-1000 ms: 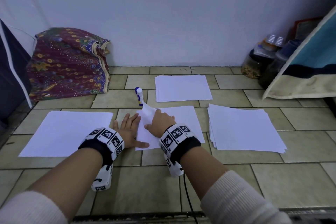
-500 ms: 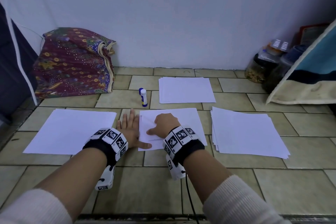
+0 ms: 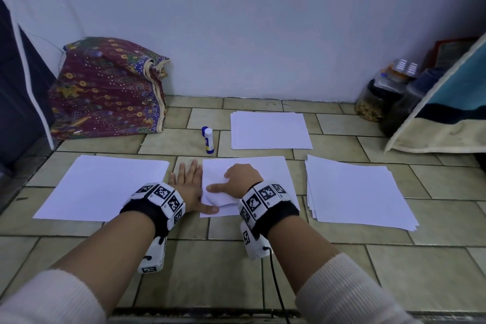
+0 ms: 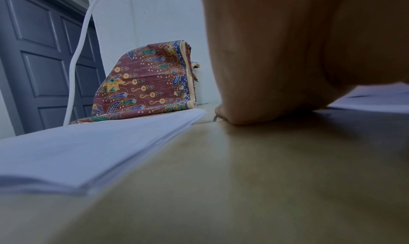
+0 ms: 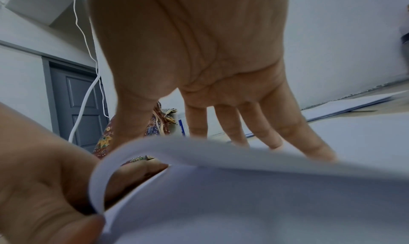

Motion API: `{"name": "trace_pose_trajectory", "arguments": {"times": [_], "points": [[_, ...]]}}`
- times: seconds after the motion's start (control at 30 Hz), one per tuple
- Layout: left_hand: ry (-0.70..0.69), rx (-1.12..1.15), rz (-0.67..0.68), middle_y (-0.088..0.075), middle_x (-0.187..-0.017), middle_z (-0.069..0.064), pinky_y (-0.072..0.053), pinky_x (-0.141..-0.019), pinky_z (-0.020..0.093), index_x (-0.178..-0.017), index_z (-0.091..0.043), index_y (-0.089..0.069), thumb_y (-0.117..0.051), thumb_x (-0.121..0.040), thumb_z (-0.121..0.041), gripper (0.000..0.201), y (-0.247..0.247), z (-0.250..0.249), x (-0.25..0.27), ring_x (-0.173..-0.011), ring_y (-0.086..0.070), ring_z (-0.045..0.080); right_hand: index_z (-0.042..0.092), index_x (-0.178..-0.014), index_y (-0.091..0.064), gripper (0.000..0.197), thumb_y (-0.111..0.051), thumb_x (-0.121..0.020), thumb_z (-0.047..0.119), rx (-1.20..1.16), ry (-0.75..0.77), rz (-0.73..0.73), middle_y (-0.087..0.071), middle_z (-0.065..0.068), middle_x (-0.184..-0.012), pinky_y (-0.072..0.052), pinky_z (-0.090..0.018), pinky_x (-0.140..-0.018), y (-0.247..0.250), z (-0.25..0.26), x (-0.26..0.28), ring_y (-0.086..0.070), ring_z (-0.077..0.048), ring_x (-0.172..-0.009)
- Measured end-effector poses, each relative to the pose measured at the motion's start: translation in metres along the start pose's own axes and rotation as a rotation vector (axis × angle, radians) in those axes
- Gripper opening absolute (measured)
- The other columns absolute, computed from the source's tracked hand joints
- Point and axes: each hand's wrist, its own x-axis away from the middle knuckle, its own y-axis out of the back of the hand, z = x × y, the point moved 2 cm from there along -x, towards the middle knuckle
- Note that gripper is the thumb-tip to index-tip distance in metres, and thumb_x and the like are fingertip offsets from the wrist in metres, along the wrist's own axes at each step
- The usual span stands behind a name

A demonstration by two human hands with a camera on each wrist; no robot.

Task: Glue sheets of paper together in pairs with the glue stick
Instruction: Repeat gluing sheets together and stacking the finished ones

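Our left hand (image 3: 190,184) lies flat on the floor (image 3: 263,258), fingers straight, thumb on the middle sheet's (image 3: 268,169) near-left corner. Our right hand (image 3: 243,179) presses the curled top sheet (image 3: 218,192) down — fingers extended, gripping nothing. The glue stick (image 3: 208,139) stands just behind the sheet.

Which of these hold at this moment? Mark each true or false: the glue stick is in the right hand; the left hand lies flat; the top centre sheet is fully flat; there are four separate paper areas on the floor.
1. The glue stick is in the right hand. False: it stands on the floor tiles, untouched.
2. The left hand lies flat. True.
3. The top centre sheet is fully flat. False: its left part curls up.
4. Four paper areas lie on the floor. True.
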Motion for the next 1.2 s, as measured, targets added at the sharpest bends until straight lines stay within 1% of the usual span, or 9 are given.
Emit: {"name": "trace_pose_trajectory", "arguments": {"times": [0.13, 0.27, 0.33, 0.4, 0.5, 0.83, 0.97, 1.07, 1.2], "points": [[-0.035, -0.067, 0.052, 0.036, -0.152, 0.009, 0.010, -0.116, 0.049, -0.146, -0.008, 0.028, -0.075, -0.066, -0.063, 0.141, 0.004, 0.001, 0.005, -0.140, 0.031, 0.034, 0.010, -0.088, -0.060, 0.045, -0.046, -0.093, 0.053, 0.017, -0.039, 0.020, -0.060, -0.008, -0.105, -0.039, -0.034, -0.094, 0.000, 0.002, -0.003, -0.056, -0.025, -0.106], [-0.082, 0.057, 0.094, 0.036, -0.152, 0.003, 0.010, -0.116, 0.047, -0.146, -0.016, 0.030, -0.075, -0.044, -0.072, 0.157, 0.009, 0.010, 0.005, -0.140, 0.031, 0.030, 0.013, -0.124, -0.056, 0.042, -0.061, -0.089, 0.034, 0.087, -0.004, 0.002, -0.058, -0.005, -0.126, -0.037, -0.035, -0.104, 0.003, 0.001, 0.003, -0.052, -0.022, -0.118], [-0.067, 0.113, 0.097, 0.035, -0.153, 0.001, 0.011, -0.116, 0.045, -0.146, -0.016, 0.029, -0.061, -0.058, -0.079, 0.141, 0.011, 0.009, 0.005, -0.141, 0.030, 0.027, 0.013, -0.125, -0.056, 0.042, -0.064, -0.087, 0.030, 0.106, 0.004, 0.000, -0.057, -0.004, -0.126, -0.037, -0.035, -0.105, 0.003, 0.001, 0.005, -0.052, -0.022, -0.118], [-0.054, 0.190, 0.066, 0.032, -0.154, 0.000, 0.011, -0.117, 0.044, -0.148, -0.016, 0.025, -0.050, -0.086, -0.065, 0.109, 0.011, 0.006, 0.004, -0.143, 0.028, 0.026, 0.013, -0.126, -0.054, 0.043, -0.065, -0.087, 0.028, 0.116, 0.006, 0.004, -0.057, -0.004, -0.127, -0.037, -0.035, -0.105, 0.004, 0.001, 0.006, -0.051, -0.022, -0.119], [-0.032, 0.239, 0.025, 0.028, -0.156, 0.001, 0.009, -0.118, 0.043, -0.150, -0.017, 0.019, -0.039, -0.096, -0.054, 0.088, 0.011, 0.005, 0.001, -0.144, 0.024, 0.024, 0.014, -0.129, -0.050, 0.050, -0.069, -0.084, 0.024, 0.133, 0.007, 0.017, -0.056, -0.006, -0.127, -0.038, -0.035, -0.104, 0.005, 0.002, 0.009, -0.051, -0.023, -0.118], [-0.063, 0.114, -0.044, 0.034, -0.154, -0.003, 0.000, -0.116, 0.053, -0.150, -0.021, 0.021, -0.063, -0.081, -0.060, 0.115, 0.011, -0.005, 0.006, -0.145, 0.017, 0.035, 0.016, -0.140, -0.025, 0.061, -0.060, -0.090, 0.021, 0.245, -0.039, 0.082, -0.040, -0.015, -0.137, -0.035, -0.047, -0.105, -0.003, 0.007, 0.012, -0.033, -0.034, -0.129], [-0.054, -0.080, 0.017, 0.021, -0.159, -0.004, -0.007, -0.116, 0.058, -0.152, -0.016, 0.013, -0.054, -0.086, -0.062, 0.105, 0.017, -0.011, 0.007, -0.146, 0.016, 0.033, 0.013, -0.146, -0.018, 0.062, -0.050, -0.094, 0.019, 0.294, -0.110, 0.083, -0.025, -0.016, -0.149, -0.030, -0.058, -0.106, -0.010, 0.019, 0.006, -0.023, -0.038, -0.137], [-0.041, -0.162, 0.002, 0.017, -0.160, -0.003, -0.006, -0.115, 0.059, -0.153, -0.016, 0.012, -0.050, -0.085, -0.065, 0.104, 0.016, -0.011, 0.005, -0.146, 0.017, 0.031, 0.015, -0.152, 0.000, 0.073, -0.048, -0.096, 0.016, 0.308, 0.086, 0.096, -0.006, -0.005, -0.159, -0.016, -0.060, -0.112, -0.015, 0.025, -0.001, -0.003, -0.027, -0.146], [-0.031, -0.196, 0.005, 0.019, -0.159, -0.004, -0.004, -0.116, 0.059, -0.152, -0.016, 0.012, -0.047, -0.083, -0.071, 0.107, 0.014, -0.009, 0.005, -0.146, 0.017, 0.029, 0.017, -0.152, 0.004, 0.091, -0.062, -0.090, 0.028, 0.384, 0.206, 0.216, 0.006, 0.004, -0.160, -0.011, -0.063, -0.111, -0.005, 0.001, -0.008, -0.002, -0.017, -0.147]]}}
